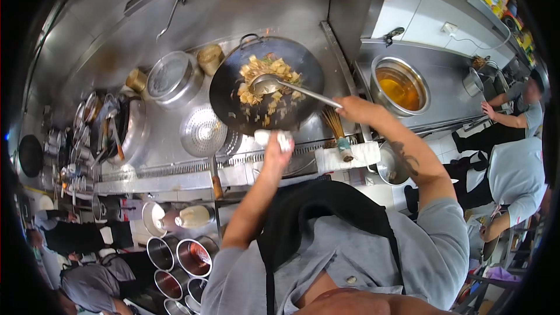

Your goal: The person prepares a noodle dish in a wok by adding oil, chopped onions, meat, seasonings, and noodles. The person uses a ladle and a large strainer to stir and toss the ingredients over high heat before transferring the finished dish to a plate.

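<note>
A dark steel wok (258,118) sits tilted on the stove, with pieces of pale yellow and brown stir-fried food (273,68) in it. My right hand (356,109) grips the handle of a metal ladle (264,84), whose bowl rests among the food. At the wok's near edge, my left hand (276,151) clutches a folded white cloth (264,137). The cloth covers the part of the rim that it touches. Just below my right hand, a bamboo wok brush (334,127) with a bound handle lies beside another white cloth (367,153).
A perforated skimmer (203,131) lies left of the wok, near a lidded metal pot (173,78). A steel basin of amber liquid (399,89) stands on the right counter. Sauce containers (194,257) are at lower left. Co-workers stand on both sides, including a person in grey (516,175).
</note>
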Demonstrator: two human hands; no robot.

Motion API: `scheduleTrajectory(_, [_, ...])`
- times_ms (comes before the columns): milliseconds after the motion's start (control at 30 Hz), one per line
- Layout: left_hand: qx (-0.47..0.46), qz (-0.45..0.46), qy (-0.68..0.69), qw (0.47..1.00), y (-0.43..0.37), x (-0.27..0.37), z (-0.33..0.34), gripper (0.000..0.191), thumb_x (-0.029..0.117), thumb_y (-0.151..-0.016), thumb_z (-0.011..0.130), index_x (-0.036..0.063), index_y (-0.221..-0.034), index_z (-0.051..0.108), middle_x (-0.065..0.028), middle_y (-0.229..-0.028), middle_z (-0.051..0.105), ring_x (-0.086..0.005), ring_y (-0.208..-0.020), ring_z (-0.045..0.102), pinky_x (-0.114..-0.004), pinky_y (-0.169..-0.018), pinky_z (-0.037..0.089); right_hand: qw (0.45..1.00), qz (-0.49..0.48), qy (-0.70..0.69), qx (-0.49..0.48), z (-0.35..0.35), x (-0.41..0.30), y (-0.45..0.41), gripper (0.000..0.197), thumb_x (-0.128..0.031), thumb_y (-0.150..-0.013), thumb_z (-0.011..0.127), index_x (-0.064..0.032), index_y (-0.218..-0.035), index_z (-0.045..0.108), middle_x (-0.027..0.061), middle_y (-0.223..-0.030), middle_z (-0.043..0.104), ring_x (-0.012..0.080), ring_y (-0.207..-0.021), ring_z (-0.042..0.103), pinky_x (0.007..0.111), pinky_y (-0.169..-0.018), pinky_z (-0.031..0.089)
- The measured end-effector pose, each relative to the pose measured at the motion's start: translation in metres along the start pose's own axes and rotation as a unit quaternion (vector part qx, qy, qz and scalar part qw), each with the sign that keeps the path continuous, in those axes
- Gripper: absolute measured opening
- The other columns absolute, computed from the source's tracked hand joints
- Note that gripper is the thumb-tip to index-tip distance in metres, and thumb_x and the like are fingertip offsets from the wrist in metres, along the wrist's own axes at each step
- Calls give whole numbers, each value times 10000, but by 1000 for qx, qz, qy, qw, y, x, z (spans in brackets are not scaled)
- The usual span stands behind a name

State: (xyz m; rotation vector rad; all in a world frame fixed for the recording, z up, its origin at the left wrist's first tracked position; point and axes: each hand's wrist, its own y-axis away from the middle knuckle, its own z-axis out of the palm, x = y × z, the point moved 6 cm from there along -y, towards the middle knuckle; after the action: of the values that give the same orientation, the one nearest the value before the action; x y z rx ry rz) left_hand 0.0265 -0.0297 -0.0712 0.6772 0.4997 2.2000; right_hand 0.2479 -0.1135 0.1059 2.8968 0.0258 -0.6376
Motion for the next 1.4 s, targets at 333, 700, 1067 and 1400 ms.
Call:
scheduleTrajectory(333, [-7,-46,21,999,-3,22,43,166,254,-905,501,105,-839,531,-37,-715,574,-186,-625,558,-326,-527,496,997,-1,69,25,-9,-4,-13,266,-130,-842,514,20,-1060,532,224,-849,633,394,-821,619,483,-763,478])
scheduleTrajectory(700, [-27,-29,-22,999,-27,48,16,146,231,-876,528,111,-794,527,-51,-676,565,-192,-592,550,-329,-487,470,996,-3,78,42,1,-14,-4,367,-163,-863,521,46,-1164,503,234,-730,614,395,-700,614,476,-671,487])
scheduleTrajectory(1067, [-4,-26,-16,1000,-34,47,8,151,249,-901,484,120,-827,513,-35,-677,552,-184,-593,540,-309,-470,461,987,49,125,91,-60,-53,29,369,-143,-880,486,45,-1197,460,224,-739,600,384,-706,603,473,-651,472])
scheduleTrajectory(1400, [-8,-38,-72,997,-86,59,15,78,167,-855,484,119,-794,486,-36,-681,524,-180,-579,520,-303,-432,424,976,89,191,58,10,-18,-63,324,-158,-871,493,9,-1148,480,225,-762,621,389,-741,621,484,-666,495])
